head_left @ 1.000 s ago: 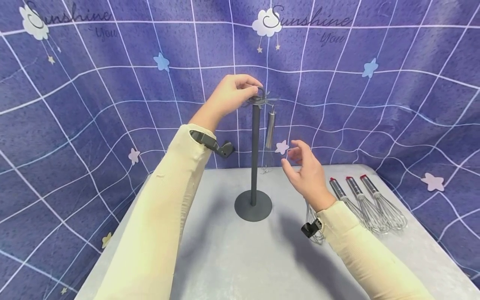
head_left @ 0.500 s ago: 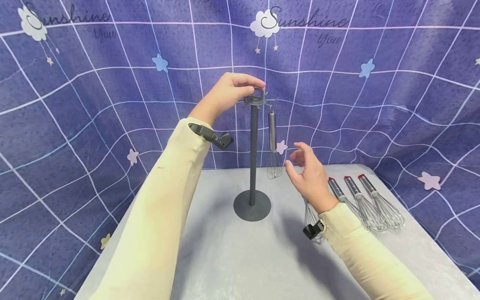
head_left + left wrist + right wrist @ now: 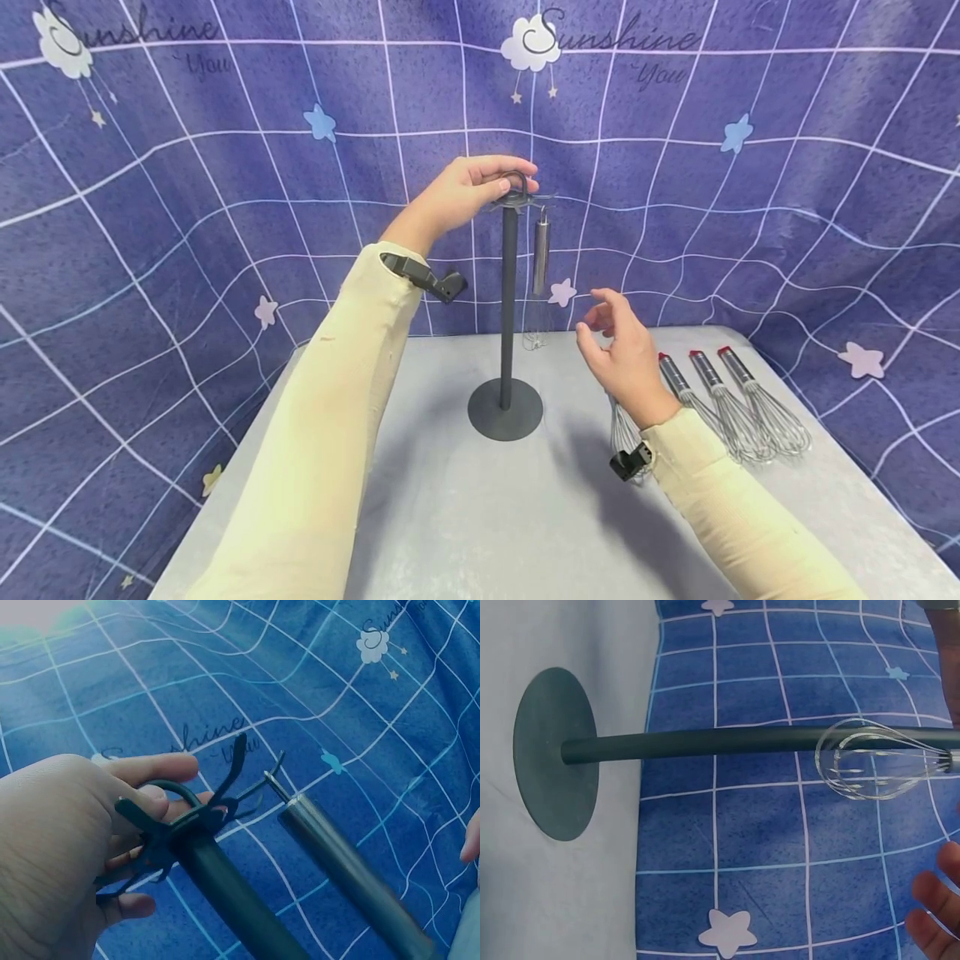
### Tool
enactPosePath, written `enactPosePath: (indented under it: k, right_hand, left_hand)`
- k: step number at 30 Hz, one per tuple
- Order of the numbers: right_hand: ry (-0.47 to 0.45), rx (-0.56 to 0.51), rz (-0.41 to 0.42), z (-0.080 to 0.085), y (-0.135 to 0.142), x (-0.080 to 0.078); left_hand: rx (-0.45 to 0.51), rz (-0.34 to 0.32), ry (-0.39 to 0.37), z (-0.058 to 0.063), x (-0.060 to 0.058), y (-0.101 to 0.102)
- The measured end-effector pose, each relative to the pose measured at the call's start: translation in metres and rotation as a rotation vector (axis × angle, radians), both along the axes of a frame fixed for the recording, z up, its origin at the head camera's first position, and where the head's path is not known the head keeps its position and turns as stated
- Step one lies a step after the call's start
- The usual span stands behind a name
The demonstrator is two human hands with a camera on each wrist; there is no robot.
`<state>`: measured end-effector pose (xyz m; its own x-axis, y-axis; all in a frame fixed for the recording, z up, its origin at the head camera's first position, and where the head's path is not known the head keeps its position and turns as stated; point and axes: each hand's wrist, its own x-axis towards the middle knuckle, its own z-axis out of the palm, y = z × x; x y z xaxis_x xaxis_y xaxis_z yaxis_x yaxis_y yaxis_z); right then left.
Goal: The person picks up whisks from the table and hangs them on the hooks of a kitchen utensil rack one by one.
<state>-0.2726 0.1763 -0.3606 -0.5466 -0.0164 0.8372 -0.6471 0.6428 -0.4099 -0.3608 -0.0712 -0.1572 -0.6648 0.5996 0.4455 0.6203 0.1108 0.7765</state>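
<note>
A dark grey stand (image 3: 508, 308) with a round base (image 3: 487, 410) rises upright from the table. At its top, my left hand (image 3: 465, 192) holds the ring (image 3: 169, 787), thumb on the near side and fingers behind, above several bent hooks (image 3: 229, 776). From a hook on the right hangs a whisk (image 3: 542, 258) by its metal handle (image 3: 352, 877); its wire loops (image 3: 877, 761) dangle in front of the post in the right wrist view. Lower and to the right, my right hand (image 3: 624, 358) hovers with fingers loosely bent, holding nothing, apart from the hanging whisk.
Three whisks with red-tipped handles (image 3: 708, 371) lie side by side on the grey table (image 3: 450, 517) at the right. Another whisk (image 3: 624, 429) lies partly hidden under the right wrist. A blue gridded cloth (image 3: 360, 167) surrounds the table behind and at the sides.
The hanging whisk has swung toward me and back again. My left fingers have shifted slightly over the ring. My right hand has drifted a little to the right, away from the whisk.
</note>
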Motion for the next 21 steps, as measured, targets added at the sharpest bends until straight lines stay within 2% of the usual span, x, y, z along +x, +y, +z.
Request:
enactPosePath:
  k: [7, 13, 21]
  right_hand:
    - [0.017, 0.011, 0.013, -0.0011, 0.0008, 0.0005]
    - [0.015, 0.013, 0.004, -0.0012, 0.0022, 0.0008]
    - [0.002, 0.003, 0.0, -0.0023, 0.0064, 0.0009]
  left_hand:
    - [-0.032, -0.017, -0.002, -0.0008, 0.0025, -0.0053]
    - [-0.033, -0.031, -0.039, 0.0005, 0.0029, -0.0054]
    - [-0.021, -0.015, -0.044, -0.0029, 0.0023, -0.0042]
